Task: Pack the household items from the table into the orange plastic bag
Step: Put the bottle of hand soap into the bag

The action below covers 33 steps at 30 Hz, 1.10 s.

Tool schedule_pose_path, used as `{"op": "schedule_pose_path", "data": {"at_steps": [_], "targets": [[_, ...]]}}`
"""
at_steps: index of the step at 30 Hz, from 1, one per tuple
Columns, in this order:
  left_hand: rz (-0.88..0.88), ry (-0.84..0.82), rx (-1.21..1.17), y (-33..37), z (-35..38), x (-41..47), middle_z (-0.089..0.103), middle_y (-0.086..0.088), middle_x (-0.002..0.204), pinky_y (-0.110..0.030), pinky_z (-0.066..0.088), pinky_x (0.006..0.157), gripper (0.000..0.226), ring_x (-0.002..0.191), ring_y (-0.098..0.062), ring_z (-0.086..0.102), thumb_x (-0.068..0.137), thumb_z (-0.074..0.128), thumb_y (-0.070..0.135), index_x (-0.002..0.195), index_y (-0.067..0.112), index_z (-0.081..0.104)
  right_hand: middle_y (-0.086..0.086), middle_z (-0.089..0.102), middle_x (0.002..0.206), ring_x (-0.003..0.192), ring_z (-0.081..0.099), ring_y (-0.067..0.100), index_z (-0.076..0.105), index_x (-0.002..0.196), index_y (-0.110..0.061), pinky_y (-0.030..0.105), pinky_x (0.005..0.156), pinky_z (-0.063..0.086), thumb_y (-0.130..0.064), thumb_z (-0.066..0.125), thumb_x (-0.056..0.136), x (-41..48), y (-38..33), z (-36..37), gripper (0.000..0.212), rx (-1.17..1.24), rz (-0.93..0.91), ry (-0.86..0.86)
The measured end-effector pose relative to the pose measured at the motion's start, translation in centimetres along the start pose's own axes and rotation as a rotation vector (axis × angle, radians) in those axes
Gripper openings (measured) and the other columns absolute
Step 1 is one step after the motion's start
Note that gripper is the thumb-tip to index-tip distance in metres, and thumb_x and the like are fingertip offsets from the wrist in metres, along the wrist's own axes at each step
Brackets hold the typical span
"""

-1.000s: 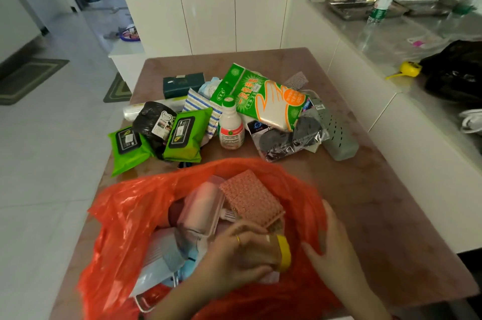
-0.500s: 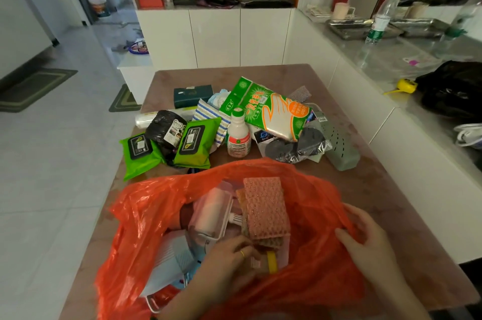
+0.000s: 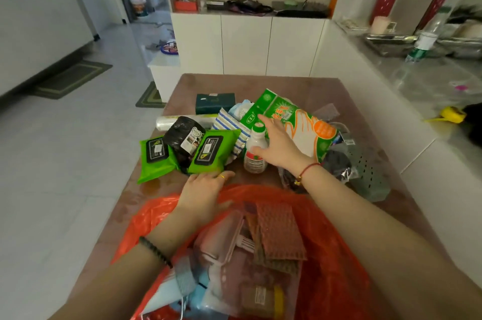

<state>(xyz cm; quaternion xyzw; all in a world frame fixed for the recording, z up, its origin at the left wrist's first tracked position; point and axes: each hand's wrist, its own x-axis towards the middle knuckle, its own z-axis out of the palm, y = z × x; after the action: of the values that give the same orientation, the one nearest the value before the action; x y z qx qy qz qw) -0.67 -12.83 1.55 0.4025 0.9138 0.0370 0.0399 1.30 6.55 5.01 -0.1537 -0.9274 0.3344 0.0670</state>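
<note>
**Both hands leave the bag and go out for the next items**

Half a second ago the left hand was down among the things inside the orange plastic bag (image 3: 336, 262) and the right hand was pinching its rim; now both are out and stretched toward the pile on the counter (image 3: 307, 84). Judging by that, the last item is stowed and a fresh pick is starting, with much of the pile not yet packed.

Going left to right: a green wipes pack (image 3: 154, 156) lies at the pile's left edge, a black roll (image 3: 184, 137) leans between it and a second green wipes pack (image 3: 212, 152). The left hand (image 3: 206, 191) rests open, palm down, on the far lip of the bag, its fingertips just short of that second pack and holding nothing. Next comes the small white bottle (image 3: 255, 154), upright. The right hand (image 3: 279, 147) is spread open against its right side, thumb touching the label, not yet closed round it. Behind that hand lies the green glove packet (image 3: 284, 108), and farthest right a grey perforated holder (image 3: 365, 165)
</note>
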Motion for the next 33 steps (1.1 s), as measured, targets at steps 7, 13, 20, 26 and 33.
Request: {"op": "schedule_pose_path", "data": {"at_steps": [7,13,20,26,33], "targets": [[-0.131,-0.008,-0.163,-2.5,0.6,-1.0,0.064,0.0,0.117,-0.033,0.043,0.087,0.028,0.114,-0.023,0.056,0.084,0.054,0.031,0.112,0.029,0.057,0.024,0.036,0.133,0.116,0.048,0.039,0.045,0.125,-0.005,0.036,0.097,0.039,-0.007,0.057,0.084,5.8,1.0,2.5,0.043,-0.374,-0.017,-0.033],[-0.127,0.089,-0.335,-4.9,1.3,-1.6,0.07,-0.002,0.095,-0.034,0.048,0.076,0.024,0.097,-0.023,0.063,0.083,0.057,0.042,0.096,0.022,0.063,0.02,0.058,0.108,0.1,0.054,0.033,0.055,0.107,-0.001,0.031,0.075,0.04,-0.013,0.064,0.082,3.9,2.1,0.8,0.029,-0.32,-0.044,0.077],[-0.122,0.136,-0.652,-7.5,1.3,-1.7,0.071,-0.004,0.079,-0.036,0.052,0.073,0.04,0.075,-0.017,0.065,0.072,0.055,0.057,0.077,0.019,0.066,-0.008,0.057,0.086,0.078,0.062,0.016,0.057,0.09,-0.008,0.029,0.065,0.05,-0.012,0.069,0.079,-8.0,1.5,-2.2,0.017,0.442,0.086,0.516],[-0.143,0.188,-0.894,-8.5,0.5,-1.8,0.059,0.019,0.049,-0.006,0.037,0.053,0.026,0.05,0.006,0.05,0.086,0.061,0.019,0.062,0.026,0.056,-0.002,0.064,0.08,0.075,0.059,0.016,0.061,0.074,-0.024,0.032,0.066,0.05,-0.051,0.076,0.059,-19.5,0.3,2.0,0.034,0.719,0.206,0.397],[-0.028,0.173,-1.014,-9.2,0.3,-3.0,0.065,0.021,0.055,-0.005,0.041,0.056,0.024,0.052,0.008,0.055,0.087,0.059,0.017,0.064,0.024,0.06,-0.005,0.064,0.065,0.055,0.055,0.002,0.058,0.067,-0.016,0.011,0.052,0.042,-0.029,0.083,0.058,-23.4,1.0,8.9,0.029,0.696,0.237,0.213]]}}
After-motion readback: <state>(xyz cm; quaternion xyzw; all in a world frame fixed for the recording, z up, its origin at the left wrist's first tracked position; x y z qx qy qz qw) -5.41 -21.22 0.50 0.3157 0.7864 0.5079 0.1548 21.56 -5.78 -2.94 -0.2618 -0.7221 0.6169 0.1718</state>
